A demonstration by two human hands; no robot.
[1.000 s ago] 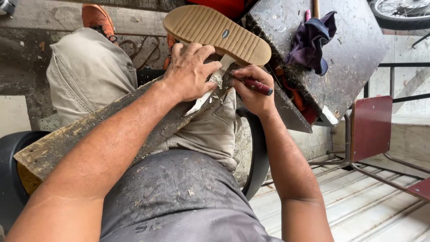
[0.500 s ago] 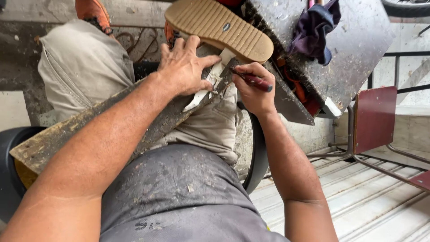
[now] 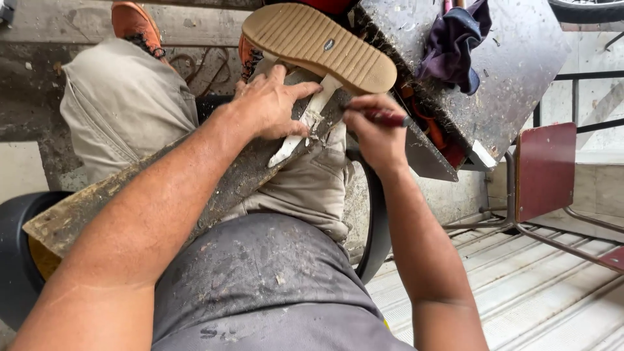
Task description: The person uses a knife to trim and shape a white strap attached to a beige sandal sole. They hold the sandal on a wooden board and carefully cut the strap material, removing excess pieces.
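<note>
A worn wooden board (image 3: pixel 162 195) lies across my lap. My left hand (image 3: pixel 273 104) presses a white strip (image 3: pixel 305 123) flat against the board. Just to the right, my right hand (image 3: pixel 374 133) grips a red-handled tool (image 3: pixel 389 119), its tip down at the strip. A tan ridged shoe sole (image 3: pixel 318 44) lies just beyond both hands, resting against the edge of a grey box.
A scuffed grey box lid (image 3: pixel 513 71) carries a dark purple cloth (image 3: pixel 455 42). A dark red metal chair (image 3: pixel 546 172) stands at the right over ribbed metal flooring (image 3: pixel 546 292). An orange shoe (image 3: pixel 133 19) is on my foot at top left. A black tyre (image 3: pixel 16 260) sits at lower left.
The view has shifted slightly. My right hand has slid a little down and right along the strip with the tool; my left hand keeps pressing the strip.
</note>
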